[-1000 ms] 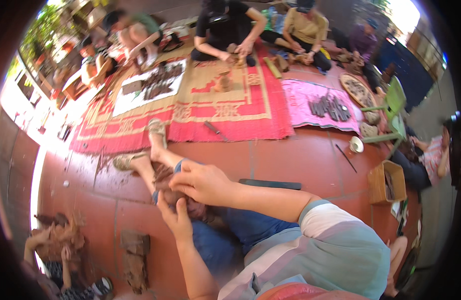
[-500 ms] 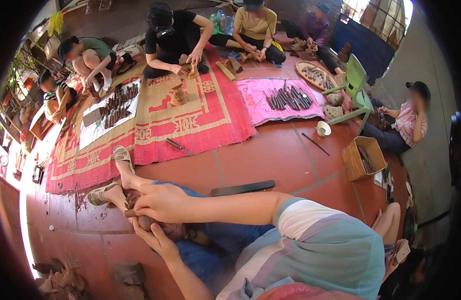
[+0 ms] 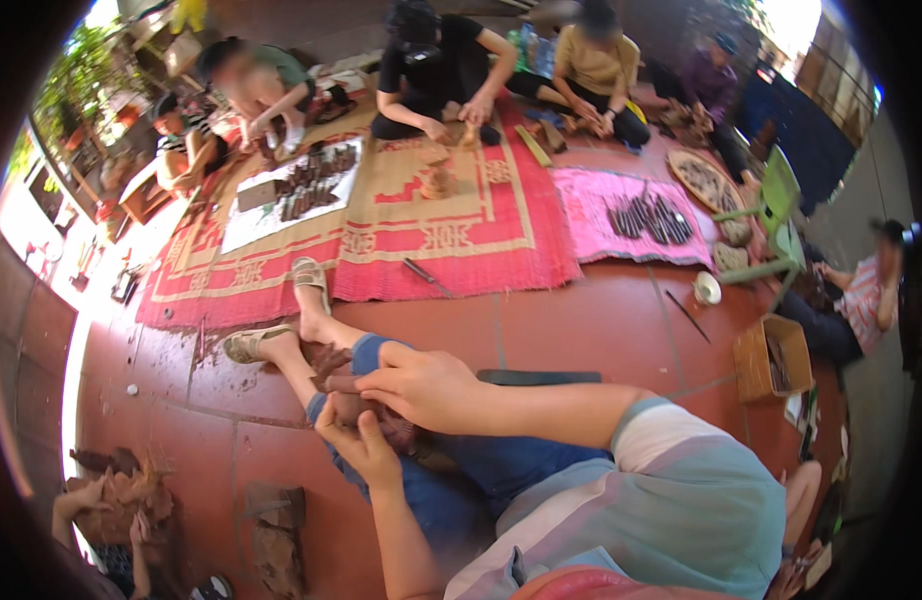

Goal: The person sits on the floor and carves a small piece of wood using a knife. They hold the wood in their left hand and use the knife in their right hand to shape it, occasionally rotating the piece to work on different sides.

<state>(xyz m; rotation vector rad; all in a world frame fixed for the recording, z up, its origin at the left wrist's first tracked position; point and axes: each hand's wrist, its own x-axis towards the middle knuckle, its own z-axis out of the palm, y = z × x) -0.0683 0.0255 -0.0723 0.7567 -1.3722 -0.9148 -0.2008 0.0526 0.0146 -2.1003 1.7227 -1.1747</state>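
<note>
Over my bent legs in blue trousers I hold a brown carved piece, rounded below with a jagged upper part; it looks like wood or clay, and I cannot tell which. My left hand cups its rounded underside, thumb raised against it. Above it, my right hand has its fingers bent and pressed together at the piece's upper side. A short brown stub juts out by those fingertips; whether it is a tool or part of the piece is unclear. Beyond my right forearm a dark flat bar lies on the floor.
A red patterned mat bears a chisel-like tool and a white sheet of tools. Several people sit around. Right are a pink cloth, a green chair and a cardboard box. Brown blocks lie lower left.
The view has swung, so the scene sits farther right and higher. Another person's hands now show on the brown carving at lower left. Both my hands stay on the piece.
</note>
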